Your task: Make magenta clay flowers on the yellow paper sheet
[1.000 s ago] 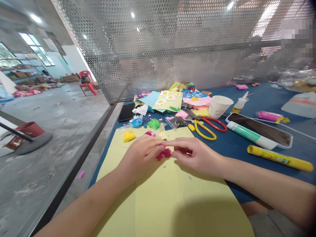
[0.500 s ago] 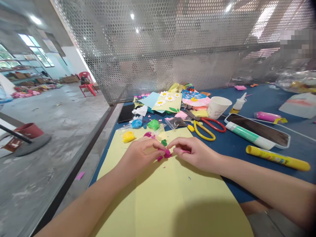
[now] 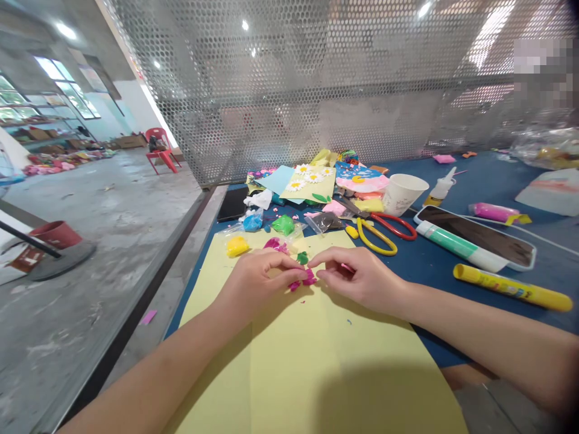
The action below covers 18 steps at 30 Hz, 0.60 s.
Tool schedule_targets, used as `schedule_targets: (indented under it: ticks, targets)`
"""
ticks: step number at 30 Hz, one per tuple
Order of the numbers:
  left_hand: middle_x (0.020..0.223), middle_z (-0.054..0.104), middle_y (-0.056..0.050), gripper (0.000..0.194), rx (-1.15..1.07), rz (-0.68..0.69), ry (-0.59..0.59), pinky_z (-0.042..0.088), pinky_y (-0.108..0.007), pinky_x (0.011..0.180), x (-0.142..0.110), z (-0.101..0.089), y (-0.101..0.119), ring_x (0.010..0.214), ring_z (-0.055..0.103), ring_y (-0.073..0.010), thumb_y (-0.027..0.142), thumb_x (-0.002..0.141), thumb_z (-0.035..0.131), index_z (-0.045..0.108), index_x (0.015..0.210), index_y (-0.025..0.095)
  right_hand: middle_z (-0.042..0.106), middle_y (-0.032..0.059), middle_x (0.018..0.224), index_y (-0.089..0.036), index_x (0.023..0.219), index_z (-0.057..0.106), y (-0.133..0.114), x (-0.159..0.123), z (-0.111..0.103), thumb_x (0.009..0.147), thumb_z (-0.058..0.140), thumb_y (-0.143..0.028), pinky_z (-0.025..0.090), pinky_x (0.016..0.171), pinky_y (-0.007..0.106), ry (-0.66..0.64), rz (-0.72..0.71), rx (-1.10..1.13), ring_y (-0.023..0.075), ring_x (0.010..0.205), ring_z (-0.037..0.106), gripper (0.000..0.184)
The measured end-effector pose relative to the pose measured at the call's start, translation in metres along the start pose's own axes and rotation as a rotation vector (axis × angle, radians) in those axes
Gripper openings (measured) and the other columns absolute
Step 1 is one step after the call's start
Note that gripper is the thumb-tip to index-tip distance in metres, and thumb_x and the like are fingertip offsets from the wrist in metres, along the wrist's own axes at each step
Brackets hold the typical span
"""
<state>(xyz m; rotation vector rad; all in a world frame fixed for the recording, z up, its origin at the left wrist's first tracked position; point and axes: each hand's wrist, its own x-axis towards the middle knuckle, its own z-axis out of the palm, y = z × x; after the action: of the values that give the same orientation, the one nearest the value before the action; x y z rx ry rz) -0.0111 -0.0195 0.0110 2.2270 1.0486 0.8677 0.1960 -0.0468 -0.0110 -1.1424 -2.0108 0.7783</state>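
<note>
Over a large pale yellow sheet (image 3: 312, 361) my left hand (image 3: 257, 280) and my right hand (image 3: 357, 277) meet fingertip to fingertip. Both pinch a small lump of magenta clay (image 3: 306, 278) between thumbs and fingers, just above the sheet. A small green clay bit (image 3: 302, 258) lies right behind the fingers. More magenta clay (image 3: 274, 244) sits a little further back on the sheet.
Behind on the blue table (image 3: 434, 265) lie bagged yellow (image 3: 237, 246), blue (image 3: 252, 222) and green clay (image 3: 283, 225), yellow and red scissors (image 3: 380, 232), a paper cup (image 3: 402, 193), a phone (image 3: 479, 236), a green-white glue stick (image 3: 456, 249), and a yellow tube (image 3: 511, 288). Perforated metal screen behind.
The two hands have drawn slightly apart at the fingertips, exposing the green bit behind them. The magenta clay stays pinched between both hands.
</note>
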Motion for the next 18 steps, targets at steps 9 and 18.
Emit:
schedule_targets:
  ticks: [9,18]
  targets:
    - [0.06,0.07,0.002,0.016,-0.054,-0.014,-0.086,0.045,-0.021,0.049,-0.001,0.006,0.003,0.053,0.061,-0.0127,0.032,0.079,0.068,0.075,0.069,0.022,0.06,0.0009,0.058,-0.019,0.087,0.076,0.001,0.0,0.011,0.086,0.061,-0.034,0.032,0.049,0.022,0.197,-0.236,-0.073,0.0084,0.048,0.04,0.021]
    - [0.07,0.074,0.0,0.007,-0.182,-0.04,-0.035,0.056,-0.025,0.063,-0.001,0.003,0.009,0.065,0.069,-0.0165,0.024,0.078,0.069,0.076,0.077,0.023,0.062,0.0012,0.06,-0.02,0.085,0.077,-0.002,0.0,0.006,0.084,0.064,-0.033,0.029,0.046,0.022,0.213,-0.147,-0.035,0.0078,0.046,0.037,0.019]
